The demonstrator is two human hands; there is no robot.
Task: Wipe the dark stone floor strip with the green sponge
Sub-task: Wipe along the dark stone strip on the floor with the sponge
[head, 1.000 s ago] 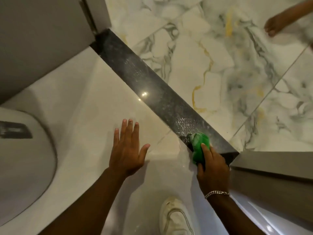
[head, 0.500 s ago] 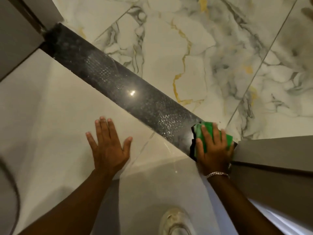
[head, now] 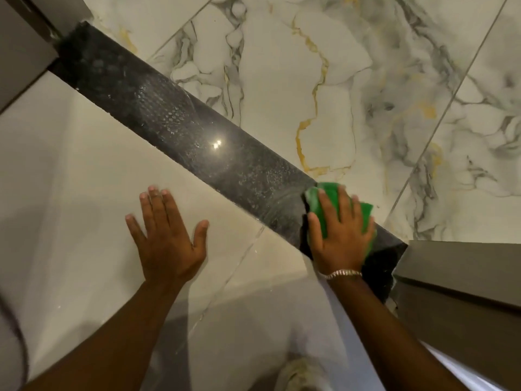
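Observation:
A dark stone floor strip runs diagonally from the upper left to the lower right, speckled with wet soapy marks. The green sponge lies flat on the strip's lower right end. My right hand presses down on it with spread fingers and covers most of it; a metal bracelet is on that wrist. My left hand lies flat and open on the pale tile below the strip, fingers apart, holding nothing.
White marble tiles with grey and gold veins lie beyond the strip. Grey door-frame panels stand at the right and upper left. A white shoe shows at the bottom edge. A curved grey fixture edge is at the far left.
My right hand has turned the sponge flat across the strip and slid it a little up along the strip from the right end. The view has shifted; my left hand stays planted on the tile.

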